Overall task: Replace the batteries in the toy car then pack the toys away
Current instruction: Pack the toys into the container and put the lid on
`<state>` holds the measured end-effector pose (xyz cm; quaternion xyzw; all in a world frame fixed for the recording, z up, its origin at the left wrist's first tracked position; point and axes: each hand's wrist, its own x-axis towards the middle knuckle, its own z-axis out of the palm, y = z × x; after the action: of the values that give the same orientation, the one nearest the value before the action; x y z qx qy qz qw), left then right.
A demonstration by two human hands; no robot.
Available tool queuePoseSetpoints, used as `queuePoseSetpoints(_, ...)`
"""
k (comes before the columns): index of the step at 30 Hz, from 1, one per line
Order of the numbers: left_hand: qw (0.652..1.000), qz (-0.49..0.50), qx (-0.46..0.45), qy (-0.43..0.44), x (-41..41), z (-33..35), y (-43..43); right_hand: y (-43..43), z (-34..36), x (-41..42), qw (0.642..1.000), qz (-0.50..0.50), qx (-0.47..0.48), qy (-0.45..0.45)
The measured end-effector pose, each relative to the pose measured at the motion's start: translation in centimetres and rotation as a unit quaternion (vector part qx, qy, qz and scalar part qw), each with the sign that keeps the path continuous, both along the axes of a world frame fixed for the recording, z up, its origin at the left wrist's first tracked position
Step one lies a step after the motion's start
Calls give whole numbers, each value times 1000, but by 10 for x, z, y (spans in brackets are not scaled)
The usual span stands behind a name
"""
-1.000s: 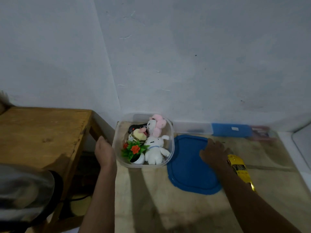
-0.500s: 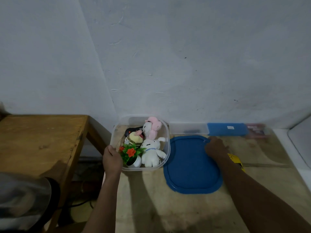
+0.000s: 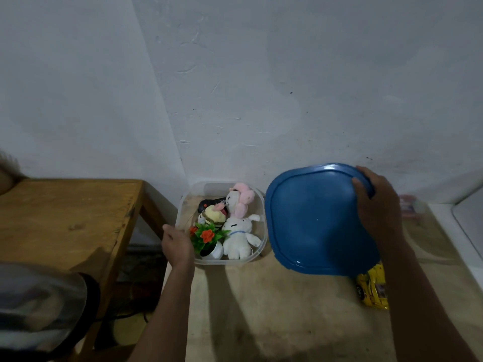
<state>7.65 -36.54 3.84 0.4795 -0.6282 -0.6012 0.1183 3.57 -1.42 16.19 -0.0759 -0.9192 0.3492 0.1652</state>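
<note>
- Okay, head view: my left hand (image 3: 177, 244) is gripping the near-left corner of the clear container (image 3: 220, 183), fingers curling at its rim.
- My right hand (image 3: 376, 205) is holding the blue lid (image 3: 313, 218) by its far right edge, fingers wrapping over the rim.
- Blue lid is hanging tilted just right of the clear container, not sitting on it, flat side facing me.
- Yellow toy car (image 3: 372, 288) is lying on the beige surface (image 3: 261, 309) outside the container, under my right forearm; the lid's near edge is hiding part of it.
- Clear container is sitting against the wall (image 3: 261, 74) in the corner, open on top.
- Inside it, a white bunny plush (image 3: 237, 236) is lying near the front right, with a pink-eared plush (image 3: 239, 199) behind it.
- A yellow plush (image 3: 213, 215) is sitting in the middle, with a black item (image 3: 206, 203) at the back left; I cannot tell what that is.
- A small potted fake plant (image 3: 206, 235) with orange flowers is leaning at the front, just beside my left hand.
- Wooden table (image 3: 65, 218) is standing to the left, apart from the container.
</note>
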Motion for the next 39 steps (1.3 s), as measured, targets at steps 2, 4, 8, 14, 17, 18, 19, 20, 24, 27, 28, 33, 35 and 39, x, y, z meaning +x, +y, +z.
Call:
queuePoseSetpoints(2,1000,9,18,8,1,2,-2,-7,5,-5,999,7,-38,14)
queuePoseSetpoints(4,999,6,35,23,2,2,-5,-27,1,-13,996,28,-83,12)
queuePoseSetpoints(8,996,-10,70,47,1,1,-8,-92,-24,-31,981,83,-163,-59)
queuePoseSetpoints(14,977,6,197,88,4,1,-17,-157,-64,-59,964,94,-185,-165)
queuePoseSetpoints(17,956,14,266,126,5,-2,-24,-170,-77,-68,962,99,-167,-193)
queuePoseSetpoints(18,952,11,276,133,5,-2,-25,-173,-80,-69,961,97,-164,-198)
queuePoseSetpoints(19,948,11,287,138,5,-2,-26,-176,-82,-70,962,92,-161,-200)
queuePoseSetpoints(20,942,13,302,145,5,-1,-27,-178,-84,-70,964,84,-158,-197)
queuePoseSetpoints(24,928,17,336,158,6,-7,-35,-186,-88,-65,971,54,-162,-169)
queuePoseSetpoints(27,940,-21,305,150,9,-9,-35,-189,-93,-62,976,52,-157,-139)
queuePoseSetpoints(28,947,-33,286,145,11,-8,-35,-190,-94,-61,978,47,-156,-132)
queuePoseSetpoints(33,963,-166,163,139,23,3,-37,-194,-109,-63,980,28,-145,-136)
queuePoseSetpoints(35,967,-206,87,124,30,8,-35,-196,-116,-64,982,18,-123,-141)
queuePoseSetpoints(39,979,-172,-42,100,39,8,-31,-198,-112,-57,991,6,-43,-127)
